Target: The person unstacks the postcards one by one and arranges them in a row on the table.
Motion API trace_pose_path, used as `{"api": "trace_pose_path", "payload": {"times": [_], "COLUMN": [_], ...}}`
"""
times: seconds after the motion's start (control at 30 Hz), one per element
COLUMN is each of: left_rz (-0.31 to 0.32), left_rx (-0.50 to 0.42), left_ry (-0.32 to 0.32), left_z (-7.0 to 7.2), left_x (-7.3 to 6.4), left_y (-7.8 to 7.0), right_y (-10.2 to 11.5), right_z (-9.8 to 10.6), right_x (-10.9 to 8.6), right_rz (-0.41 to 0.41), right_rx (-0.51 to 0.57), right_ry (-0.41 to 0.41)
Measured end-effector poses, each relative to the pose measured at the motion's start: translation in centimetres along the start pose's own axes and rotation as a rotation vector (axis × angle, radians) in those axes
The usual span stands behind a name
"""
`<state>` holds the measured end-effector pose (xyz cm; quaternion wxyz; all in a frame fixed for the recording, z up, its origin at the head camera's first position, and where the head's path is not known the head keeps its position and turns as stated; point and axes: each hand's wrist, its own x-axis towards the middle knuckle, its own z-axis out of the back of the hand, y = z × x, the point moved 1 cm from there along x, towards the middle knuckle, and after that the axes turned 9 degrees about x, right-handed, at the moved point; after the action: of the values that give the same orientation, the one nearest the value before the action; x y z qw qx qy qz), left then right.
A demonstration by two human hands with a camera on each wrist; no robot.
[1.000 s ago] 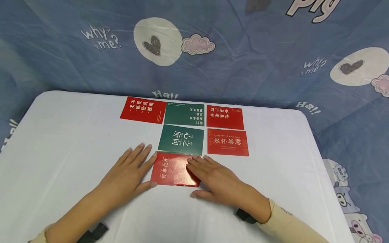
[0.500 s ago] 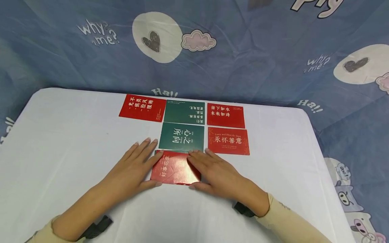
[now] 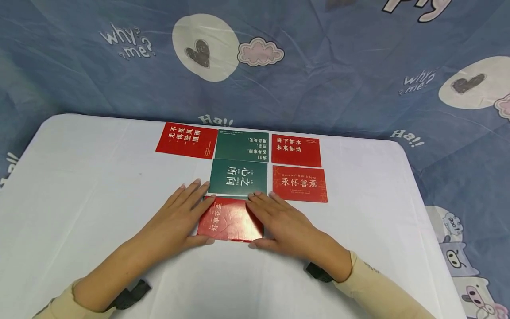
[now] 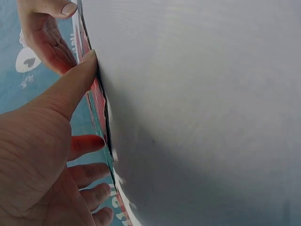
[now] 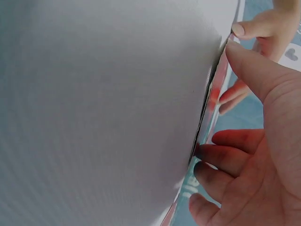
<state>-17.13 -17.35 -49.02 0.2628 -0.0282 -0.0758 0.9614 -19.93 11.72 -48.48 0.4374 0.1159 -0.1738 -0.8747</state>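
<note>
In the head view a glossy red card (image 3: 231,218) with white characters lies at the table's near middle, a green strip showing along its far edge. My left hand (image 3: 178,219) lies at its left end, index fingertip at the far corner and thumb at the near edge. At the right end my right hand (image 3: 284,223) covers part of it, fingers extended, thumb at the near edge. Both wrist views show the red card (image 4: 99,106) almost edge-on, the left thumb (image 4: 77,80) and right thumb (image 5: 249,63) touching its near edge. Just beyond lies a green card (image 3: 237,177).
Right of the green card is a red card (image 3: 300,184). Along the far edge lie another red card (image 3: 187,141), a green card (image 3: 242,145) and a third red card (image 3: 295,150). A white cloth (image 3: 99,186) covers the table; a blue printed curtain (image 3: 318,79) hangs behind.
My left hand has slid slightly right, its thumb further along the near edge. My right thumb has moved up from the cloth to the card's near edge. The head view has shifted slightly.
</note>
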Motion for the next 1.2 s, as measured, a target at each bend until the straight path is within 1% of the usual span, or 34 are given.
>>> {"api": "trace_pose_path", "payload": {"times": [0.23,0.43,0.73,0.97,1.2], "left_rz": [-0.004,0.003,-0.001,-0.009,-0.011], "left_rx": [0.003,-0.019,-0.035,-0.009,-0.001], "left_ry": [-0.007,-0.003,-0.017,-0.021,-0.02], "left_z": [0.0,-0.01,-0.04,0.02,-0.05], "left_x": [0.02,0.11,0.18,0.3,0.35], "left_y": [-0.13,-0.11,0.03,0.05,0.04], "right_y": [0.24,0.41,0.43,0.62,0.73], "right_z": [-0.2,-0.28,0.15,-0.03,-0.25], "right_x": [-0.15,-0.18,0.44,0.46,0.37], "right_rz": [0.0,-0.017,-0.023,-0.023,-0.029], "right_rx": [0.001,0.018,0.024,0.036,0.031], "right_ry": [-0.007,-0.006,-0.044,-0.08,-0.088]}}
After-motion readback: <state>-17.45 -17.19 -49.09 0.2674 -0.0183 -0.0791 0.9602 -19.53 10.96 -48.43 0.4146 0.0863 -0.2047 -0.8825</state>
